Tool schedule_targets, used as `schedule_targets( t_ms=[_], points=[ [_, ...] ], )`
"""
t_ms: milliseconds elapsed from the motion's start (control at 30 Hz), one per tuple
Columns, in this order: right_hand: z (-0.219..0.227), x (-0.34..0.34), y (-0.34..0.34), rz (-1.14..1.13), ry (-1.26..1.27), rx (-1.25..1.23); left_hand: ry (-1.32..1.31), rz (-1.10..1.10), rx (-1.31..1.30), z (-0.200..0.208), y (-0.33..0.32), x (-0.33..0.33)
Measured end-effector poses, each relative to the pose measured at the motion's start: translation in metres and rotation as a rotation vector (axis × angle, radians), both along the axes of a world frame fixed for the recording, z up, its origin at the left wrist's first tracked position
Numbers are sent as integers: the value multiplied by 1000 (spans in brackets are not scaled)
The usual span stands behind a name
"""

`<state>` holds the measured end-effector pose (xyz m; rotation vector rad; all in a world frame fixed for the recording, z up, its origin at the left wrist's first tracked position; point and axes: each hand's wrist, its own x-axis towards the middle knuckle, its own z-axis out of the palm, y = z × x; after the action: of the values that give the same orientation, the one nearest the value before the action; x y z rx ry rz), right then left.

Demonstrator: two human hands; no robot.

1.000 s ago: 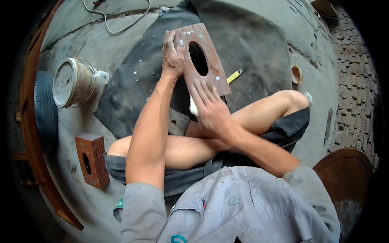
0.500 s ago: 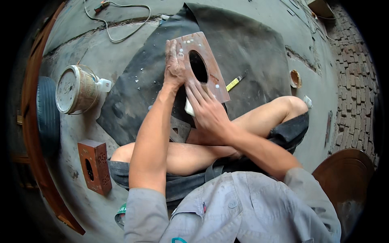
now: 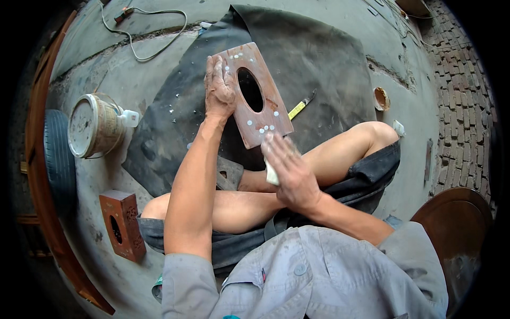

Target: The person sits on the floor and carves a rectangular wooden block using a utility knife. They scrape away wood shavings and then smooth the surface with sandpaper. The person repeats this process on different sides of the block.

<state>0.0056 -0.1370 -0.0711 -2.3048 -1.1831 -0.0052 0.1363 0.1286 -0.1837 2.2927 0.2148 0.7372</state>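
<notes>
A reddish-brown wooden tissue box (image 3: 261, 119) with an oval opening tilts over the dark sheet in front of me. White round dots mark its face near both ends. My left hand (image 3: 220, 91) grips the box along its left side, fingers lying up the edge. At the near end of the box, my right hand (image 3: 295, 181) is closed round a white block (image 3: 272, 174), partly hidden by the fingers. The right fingers are slightly blurred, and I cannot tell whether they touch the box. A yellow tool with a dark tip (image 3: 300, 108) lies right of the box.
The dark sheet (image 3: 324, 69) spreads under my work. Left are a second carved box (image 3: 125, 226), a lidded bucket (image 3: 82, 127), a small white container (image 3: 129, 118), a tyre (image 3: 57, 165) and a long wooden beam (image 3: 36, 154). A small round tub (image 3: 381, 99) stands right; a cable (image 3: 136, 50) lies far left.
My right hand has slid from the lower face of the box down past its near end with the white block, uncovering more dots. The left hand keeps its grip.
</notes>
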Motion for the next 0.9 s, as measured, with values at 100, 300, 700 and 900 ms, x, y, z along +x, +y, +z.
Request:
schedule_targets(
  t_ms=[100,300,700,900],
  points=[
    [-19,32,14,-100,-90,-106,57,40,138,3,-2,-8],
    [-36,46,17,-126,-207,-136,62,41,224,16,-13,-5],
    [-33,74,26,-135,-203,-132,80,14,227,19,-18,-7],
    [-37,48,13,-123,-178,-109,47,66,273,14,-12,-10]
  ],
)
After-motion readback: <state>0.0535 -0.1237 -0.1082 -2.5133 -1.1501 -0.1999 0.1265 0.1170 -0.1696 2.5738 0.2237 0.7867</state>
